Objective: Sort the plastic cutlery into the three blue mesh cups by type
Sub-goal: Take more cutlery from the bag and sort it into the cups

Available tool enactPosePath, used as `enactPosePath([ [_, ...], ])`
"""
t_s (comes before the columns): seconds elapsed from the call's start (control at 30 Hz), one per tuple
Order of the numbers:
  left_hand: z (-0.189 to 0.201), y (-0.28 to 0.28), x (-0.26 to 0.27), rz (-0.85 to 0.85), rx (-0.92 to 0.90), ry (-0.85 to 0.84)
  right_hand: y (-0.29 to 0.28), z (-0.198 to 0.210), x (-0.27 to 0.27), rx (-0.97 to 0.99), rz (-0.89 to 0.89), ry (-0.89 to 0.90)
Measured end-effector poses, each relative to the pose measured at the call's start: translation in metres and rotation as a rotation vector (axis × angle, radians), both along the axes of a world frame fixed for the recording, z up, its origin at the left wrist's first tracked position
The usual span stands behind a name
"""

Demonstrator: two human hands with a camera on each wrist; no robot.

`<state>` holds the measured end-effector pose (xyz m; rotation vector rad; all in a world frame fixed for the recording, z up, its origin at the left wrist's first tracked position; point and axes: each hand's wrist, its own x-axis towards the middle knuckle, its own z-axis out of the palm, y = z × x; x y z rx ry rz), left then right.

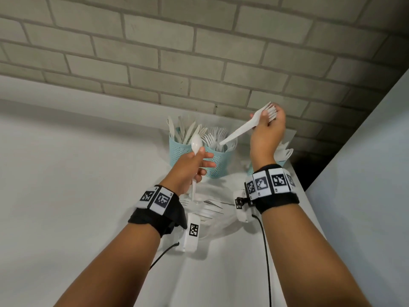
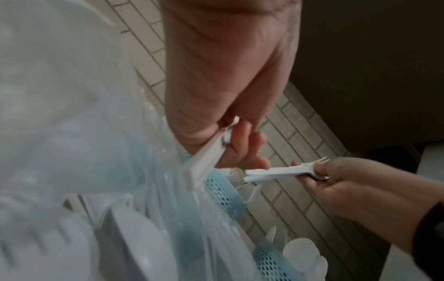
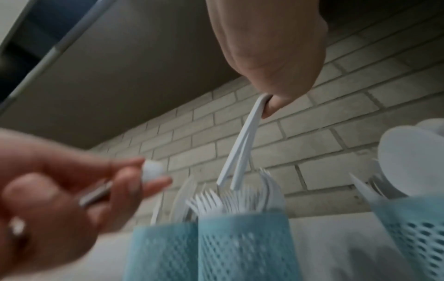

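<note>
White plastic forks (image 1: 243,127) gripped by right hand (image 1: 266,131) over fork cup (image 1: 218,160) | left hand (image 1: 188,171) holds spoon (image 1: 196,144) | cups well filled | small pile (image 1: 205,207) left on worktop (image 1: 66,196)

I read this as a kitchen or pantry nook, though I can't tell home from workplace. A pale grey brick-pattern wall (image 1: 199,52) backs a plain white counter (image 1: 66,173). Against that wall stand light blue plastic mesh cups (image 1: 218,160) filled with white plastic cutlery, with a flat white side panel (image 1: 365,162) to its right.
</note>
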<state>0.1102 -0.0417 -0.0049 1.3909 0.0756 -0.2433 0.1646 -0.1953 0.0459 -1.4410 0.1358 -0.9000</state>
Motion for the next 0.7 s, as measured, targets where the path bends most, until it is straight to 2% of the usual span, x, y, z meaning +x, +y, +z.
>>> enactPosePath([
  [0.2,-0.001,0.000,0.009,-0.061,-0.158,0.080,0.011,-0.039,0.016,-0.452,-0.001,0.114],
  [0.33,-0.007,0.006,0.011,-0.110,-0.230,0.077,0.008,-0.055,0.023,-0.767,-0.102,0.239],
  [0.4,-0.008,0.007,0.011,-0.112,-0.211,0.074,0.010,-0.057,0.020,-0.975,-0.115,0.351],
  [0.47,-0.008,0.005,0.011,-0.100,-0.185,0.072,0.010,-0.058,0.017,-1.094,-0.083,0.500],
  [0.53,-0.007,0.002,0.009,-0.070,-0.146,0.059,0.008,-0.057,0.015,-1.104,-0.019,0.587],
  [0.6,-0.006,0.000,0.007,-0.037,-0.107,0.039,0.008,-0.052,0.011,-1.045,0.024,0.573],
  [0.7,-0.005,-0.006,0.007,0.008,-0.071,0.004,0.011,-0.043,-0.001,-0.878,-0.020,0.341],
])
